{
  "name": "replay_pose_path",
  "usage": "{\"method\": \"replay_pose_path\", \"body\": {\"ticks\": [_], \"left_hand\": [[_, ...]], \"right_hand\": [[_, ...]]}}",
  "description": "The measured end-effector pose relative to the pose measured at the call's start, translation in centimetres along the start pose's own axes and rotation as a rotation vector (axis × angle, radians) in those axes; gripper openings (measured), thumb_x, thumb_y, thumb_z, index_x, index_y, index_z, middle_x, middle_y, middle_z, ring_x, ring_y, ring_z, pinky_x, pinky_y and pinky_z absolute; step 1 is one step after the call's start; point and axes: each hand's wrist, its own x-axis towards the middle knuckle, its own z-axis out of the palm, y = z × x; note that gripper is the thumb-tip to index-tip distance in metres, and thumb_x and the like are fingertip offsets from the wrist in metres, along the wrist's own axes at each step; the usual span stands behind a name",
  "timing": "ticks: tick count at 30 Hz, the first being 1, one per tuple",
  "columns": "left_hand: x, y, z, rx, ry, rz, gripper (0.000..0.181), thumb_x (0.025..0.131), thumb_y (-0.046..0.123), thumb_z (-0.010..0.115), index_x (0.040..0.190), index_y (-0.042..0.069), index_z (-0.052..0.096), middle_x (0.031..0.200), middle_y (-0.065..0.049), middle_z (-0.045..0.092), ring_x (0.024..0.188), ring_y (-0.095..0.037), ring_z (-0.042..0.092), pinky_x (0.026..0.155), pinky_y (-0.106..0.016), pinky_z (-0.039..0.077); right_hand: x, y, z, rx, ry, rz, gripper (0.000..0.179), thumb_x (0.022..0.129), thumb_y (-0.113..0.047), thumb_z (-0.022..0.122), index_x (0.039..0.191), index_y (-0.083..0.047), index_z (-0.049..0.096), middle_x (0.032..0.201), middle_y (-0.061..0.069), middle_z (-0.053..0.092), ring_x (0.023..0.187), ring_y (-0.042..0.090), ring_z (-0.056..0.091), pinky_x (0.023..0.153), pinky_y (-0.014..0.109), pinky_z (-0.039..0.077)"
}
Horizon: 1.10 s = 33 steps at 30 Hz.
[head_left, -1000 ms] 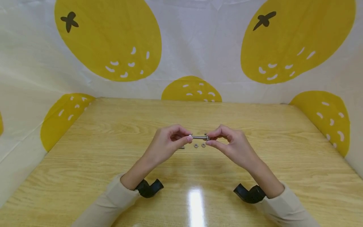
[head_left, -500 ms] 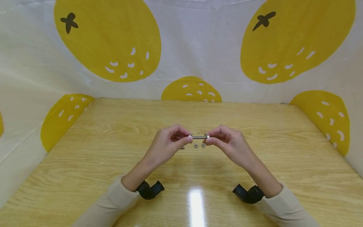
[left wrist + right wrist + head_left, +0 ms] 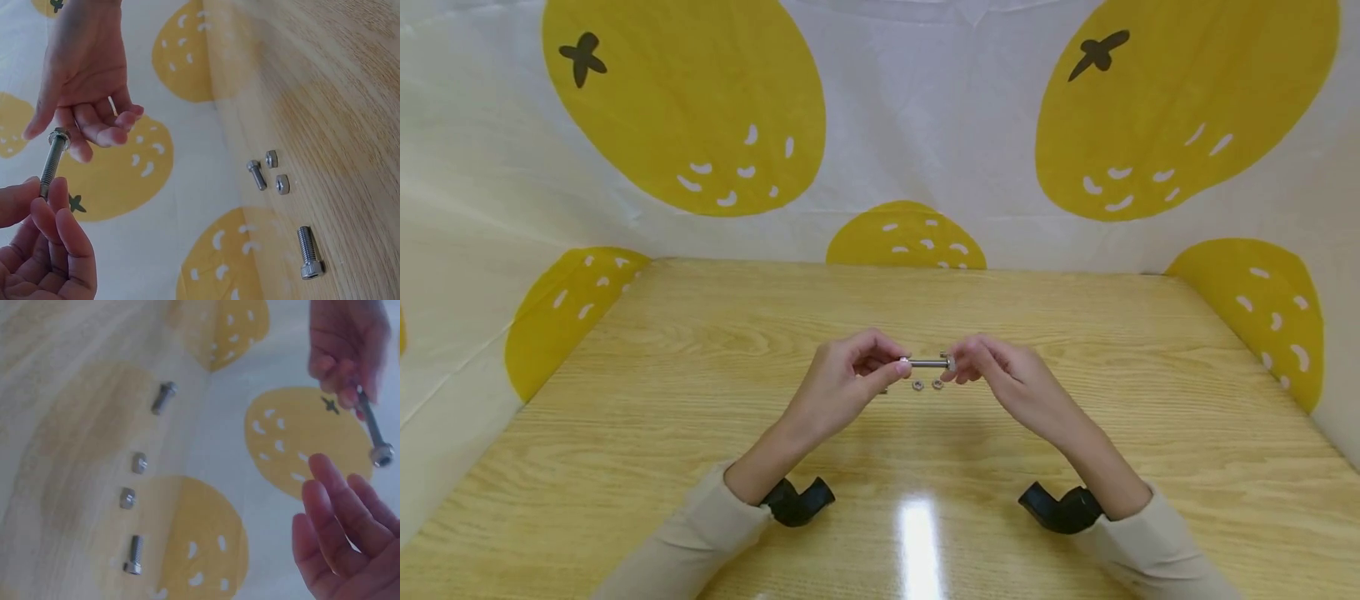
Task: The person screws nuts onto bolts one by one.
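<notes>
In the head view my left hand (image 3: 842,379) pinches one end of a long metal bolt (image 3: 929,363) between thumb and fingers, holding it level above the table. At its right end sits a nut-like hexagonal piece with a collar (image 3: 59,135); whether it is a nut or the bolt's own head I cannot tell. My right hand (image 3: 1011,375) is beside that end. Both wrist views show its fingers (image 3: 331,506) loosely extended, with nothing held. The end within my left fingers is mostly hidden.
On the wooden table (image 3: 737,325) lie two loose nuts (image 3: 282,184), a small socket-head bolt (image 3: 257,175) and a larger one (image 3: 309,253). Patterned cloth (image 3: 925,108) walls the back and sides. Each wrist carries a black mount (image 3: 797,502).
My right fingers pinched the bolt's right end earlier; now they have let go and loosened beside it. My left hand and the bolt stay nearly still.
</notes>
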Motion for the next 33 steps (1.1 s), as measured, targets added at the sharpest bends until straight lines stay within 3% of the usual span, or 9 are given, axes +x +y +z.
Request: {"method": "replay_pose_path", "body": {"ticks": [3, 6, 12, 18, 25, 27, 33], "left_hand": [[0.0, 0.0, -0.2, -0.005, 0.001, -0.005, 0.011, 0.087, 0.014, 0.066, 0.095, 0.007, 0.066, 0.085, -0.009, 0.068, 0.067, -0.013, 0.061, 0.059, -0.028, 0.052], [-0.1, 0.0, -0.3, -0.007, 0.0, -0.01, 0.011, 0.087, 0.014, 0.066, 0.096, 0.007, 0.066, 0.085, -0.008, 0.068, 0.068, -0.013, 0.061, 0.06, -0.027, 0.052], [-0.2, 0.0, -0.3, -0.014, -0.01, -0.014, 0.011, 0.087, 0.014, 0.065, 0.096, 0.007, 0.066, 0.086, -0.011, 0.068, 0.068, -0.014, 0.061, 0.059, -0.025, 0.05], [-0.2, 0.0, -0.2, -0.009, -0.013, -0.003, 0.011, 0.087, 0.015, 0.065, 0.096, 0.008, 0.066, 0.086, -0.01, 0.068, 0.068, -0.014, 0.061, 0.058, -0.025, 0.05], [-0.1, -0.1, 0.1, 0.004, -0.017, 0.027, 0.011, 0.087, 0.014, 0.066, 0.096, 0.008, 0.066, 0.085, -0.005, 0.068, 0.067, -0.013, 0.06, 0.058, -0.024, 0.05], [-0.2, -0.1, 0.1, 0.006, -0.014, 0.026, 0.011, 0.087, 0.014, 0.066, 0.096, 0.008, 0.066, 0.085, -0.005, 0.068, 0.067, -0.012, 0.06, 0.058, -0.024, 0.05], [-0.1, -0.2, -0.1, 0.007, -0.007, 0.009, 0.011, 0.087, 0.014, 0.065, 0.096, 0.008, 0.066, 0.084, -0.006, 0.068, 0.067, -0.013, 0.06, 0.057, -0.024, 0.05]], "right_hand": [[-0.2, 0.0, -0.5, -0.014, -0.024, -0.039, 0.019, 0.094, -0.023, 0.056, 0.108, -0.011, 0.06, 0.094, 0.0, 0.069, 0.087, 0.013, 0.064, 0.073, 0.027, 0.051], [-0.3, -0.1, -0.5, -0.035, -0.028, -0.07, 0.021, 0.087, -0.022, 0.066, 0.106, -0.014, 0.059, 0.093, -0.004, 0.068, 0.085, 0.011, 0.063, 0.068, 0.026, 0.049], [-0.2, -0.1, 0.1, -0.081, -0.007, -0.145, 0.013, 0.09, -0.017, 0.061, 0.103, -0.014, 0.061, 0.09, -0.003, 0.069, 0.082, 0.009, 0.064, 0.067, 0.026, 0.05], [-0.3, -0.2, 0.4, -0.083, -0.064, -0.094, 0.017, 0.099, -0.019, 0.045, 0.097, -0.011, 0.06, 0.087, -0.001, 0.067, 0.085, 0.013, 0.062, 0.071, 0.03, 0.048], [-0.2, -0.2, 0.7, -0.074, -0.052, 0.019, 0.036, 0.102, -0.026, 0.037, 0.082, -0.01, 0.061, 0.074, 0.0, 0.064, 0.074, 0.016, 0.059, 0.06, 0.025, 0.04], [-0.3, -0.2, 0.5, -0.072, -0.047, 0.039, 0.039, 0.102, -0.029, 0.035, 0.081, -0.01, 0.063, 0.073, 0.001, 0.064, 0.074, 0.015, 0.058, 0.062, 0.026, 0.041], [-0.5, -0.3, -0.2, -0.115, -0.038, -0.036, 0.019, 0.094, -0.028, 0.055, 0.101, -0.012, 0.063, 0.087, -0.004, 0.066, 0.083, 0.012, 0.059, 0.072, 0.028, 0.049]]}}
